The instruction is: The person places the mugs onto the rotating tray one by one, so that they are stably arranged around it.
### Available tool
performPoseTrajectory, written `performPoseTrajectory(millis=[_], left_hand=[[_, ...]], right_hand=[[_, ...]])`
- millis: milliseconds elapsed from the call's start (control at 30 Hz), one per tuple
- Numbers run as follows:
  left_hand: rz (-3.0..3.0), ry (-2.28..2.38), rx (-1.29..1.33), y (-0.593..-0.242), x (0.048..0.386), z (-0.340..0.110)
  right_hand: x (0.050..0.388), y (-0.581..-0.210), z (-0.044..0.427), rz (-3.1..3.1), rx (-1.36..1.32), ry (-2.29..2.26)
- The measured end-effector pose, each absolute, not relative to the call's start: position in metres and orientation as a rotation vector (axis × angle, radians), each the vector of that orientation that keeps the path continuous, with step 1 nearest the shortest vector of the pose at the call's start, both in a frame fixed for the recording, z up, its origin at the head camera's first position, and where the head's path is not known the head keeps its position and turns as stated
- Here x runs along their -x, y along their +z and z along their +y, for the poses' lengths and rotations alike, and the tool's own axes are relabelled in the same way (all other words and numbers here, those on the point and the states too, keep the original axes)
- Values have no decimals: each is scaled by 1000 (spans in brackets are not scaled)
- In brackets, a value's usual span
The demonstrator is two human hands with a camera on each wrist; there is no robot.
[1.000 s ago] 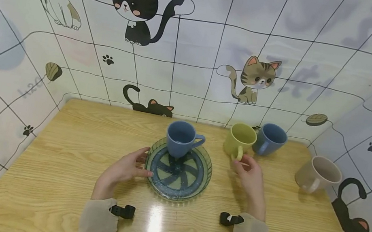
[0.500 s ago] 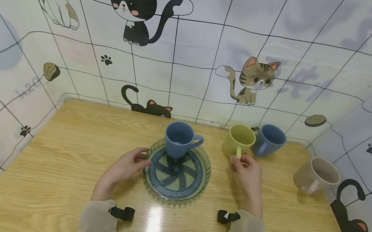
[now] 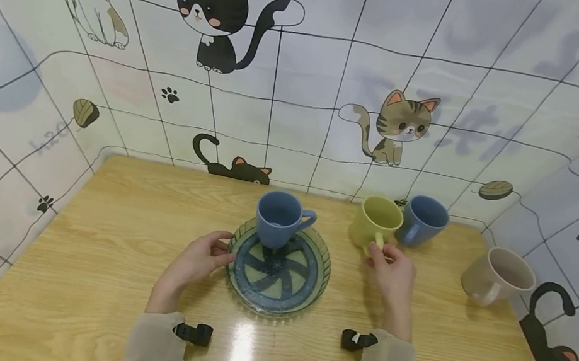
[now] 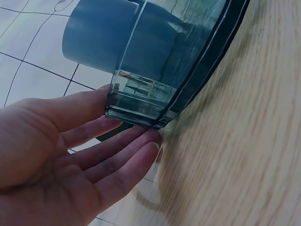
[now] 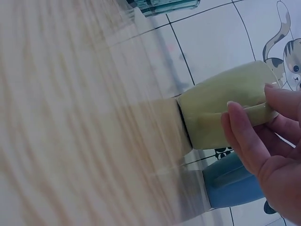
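A round green glass plate (image 3: 273, 310) with a blue swirl pattern lies at the table's middle. On its far part stands a blue mug (image 3: 278, 222), handle to the right. My left hand (image 3: 196, 259) holds the plate's left rim, thumb over the edge and fingertips at the outer side, as the left wrist view (image 4: 80, 155) also shows. Further right, my right hand (image 3: 394, 275) pinches the handle of a yellow-green mug (image 3: 371, 223). In the right wrist view this mug (image 5: 211, 99) stands upright on the table, thumb and fingers on its handle.
Just right of the yellow-green mug is a second blue mug (image 3: 425, 219). A beige mug (image 3: 498, 273) stands near the right edge. A cat-patterned cloth (image 3: 308, 69) rises behind and along both sides of the wooden table (image 3: 129, 211).
My left thumb has slid a little away from me along the plate's rim. The right hand stays at the yellow-green mug's handle. Mugs and plate keep their places, apart from slight camera shift.
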State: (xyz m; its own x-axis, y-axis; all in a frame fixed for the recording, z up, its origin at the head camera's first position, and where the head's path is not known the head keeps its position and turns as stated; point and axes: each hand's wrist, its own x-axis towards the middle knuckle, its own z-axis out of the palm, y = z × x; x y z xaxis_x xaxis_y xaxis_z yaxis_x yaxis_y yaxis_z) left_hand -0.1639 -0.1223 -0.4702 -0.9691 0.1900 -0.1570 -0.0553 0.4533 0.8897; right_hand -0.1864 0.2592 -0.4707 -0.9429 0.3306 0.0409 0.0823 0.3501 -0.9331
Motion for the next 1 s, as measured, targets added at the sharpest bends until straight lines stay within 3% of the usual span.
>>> performPoseTrajectory(millis=[600,1000], left_hand=[[2447,1509,-111,-468,167,-120],[2453,1506,-125,-468,164,-123]], right_hand=[[174,-463,265,-2411,365,1637],[168,-454,263,-2445,161,1584]])
